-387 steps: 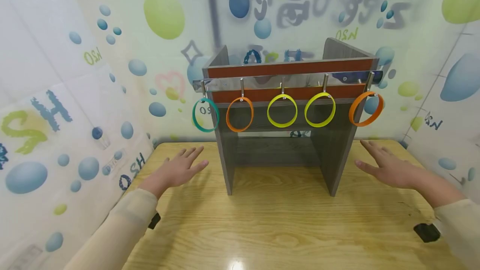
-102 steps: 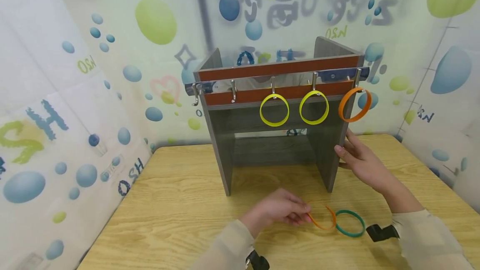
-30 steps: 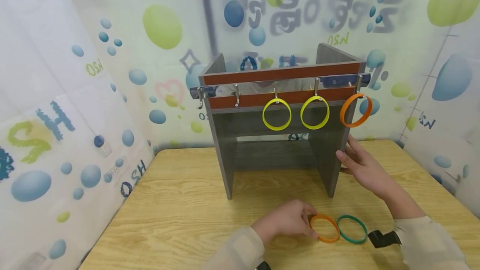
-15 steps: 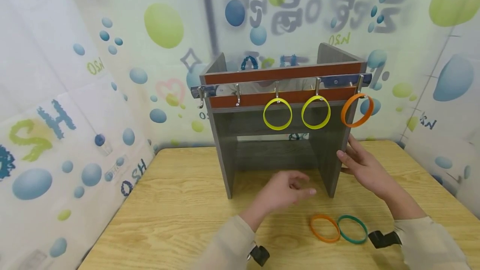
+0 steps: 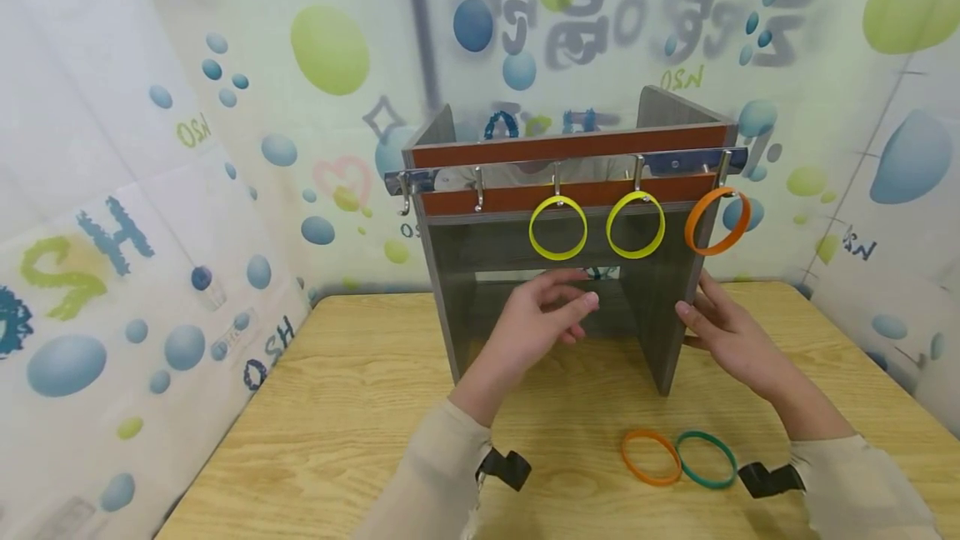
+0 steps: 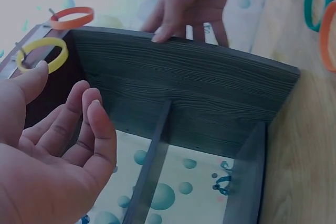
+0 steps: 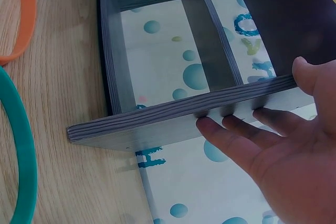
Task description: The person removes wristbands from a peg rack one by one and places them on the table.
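We've got our right hand [image 5: 727,340] gripping the rack's side panel [image 5: 667,307], probably so nothing wobbles. Our left hand [image 5: 536,315] has relaxed fingers, holding nothing, near two hanging yellow bands [image 5: 558,257]; one orange band [image 5: 705,251] hangs too. A second orange one [image 5: 660,482] and a green one [image 5: 712,485] lie on the bench [image 5: 360,390], likely parked aside.
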Available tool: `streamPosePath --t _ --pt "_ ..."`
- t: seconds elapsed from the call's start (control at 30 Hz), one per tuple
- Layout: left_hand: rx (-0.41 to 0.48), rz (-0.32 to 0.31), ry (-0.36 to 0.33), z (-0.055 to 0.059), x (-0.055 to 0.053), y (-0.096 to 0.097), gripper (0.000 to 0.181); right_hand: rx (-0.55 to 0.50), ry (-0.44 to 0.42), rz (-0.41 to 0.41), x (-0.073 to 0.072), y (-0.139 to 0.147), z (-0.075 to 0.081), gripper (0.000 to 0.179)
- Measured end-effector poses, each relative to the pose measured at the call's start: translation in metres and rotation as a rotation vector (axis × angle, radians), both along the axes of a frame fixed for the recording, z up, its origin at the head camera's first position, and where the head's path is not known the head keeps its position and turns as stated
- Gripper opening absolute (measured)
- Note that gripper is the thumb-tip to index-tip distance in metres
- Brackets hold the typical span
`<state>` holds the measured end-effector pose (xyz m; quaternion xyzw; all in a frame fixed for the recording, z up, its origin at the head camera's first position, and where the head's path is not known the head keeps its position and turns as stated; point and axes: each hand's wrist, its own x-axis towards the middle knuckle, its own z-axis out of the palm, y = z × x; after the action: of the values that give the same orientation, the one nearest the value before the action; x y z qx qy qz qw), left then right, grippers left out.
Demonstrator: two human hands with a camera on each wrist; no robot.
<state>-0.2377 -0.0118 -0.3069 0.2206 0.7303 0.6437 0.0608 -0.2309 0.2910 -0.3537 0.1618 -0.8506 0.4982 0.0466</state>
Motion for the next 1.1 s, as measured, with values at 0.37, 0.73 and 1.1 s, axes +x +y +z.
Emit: streamPosePath --t 0.37,0.73,1.1 --pt "0.116 0.052 0.033 0.014 -0.004 -0.008 0.026 0.003 -0.001 -0.004 0.0 0.0 -0.001 0.075" --pt "0.27 0.075 0.0 0.016 -0.003 -0.011 0.026 0.003 0.005 0.006 -0.001 0.001 -0.001 0.074" --pt "0.415 0.132 -0.009 0.016 -0.001 -0.005 0.024 0.005 0.005 0.009 0.001 0.001 0.0 0.074"
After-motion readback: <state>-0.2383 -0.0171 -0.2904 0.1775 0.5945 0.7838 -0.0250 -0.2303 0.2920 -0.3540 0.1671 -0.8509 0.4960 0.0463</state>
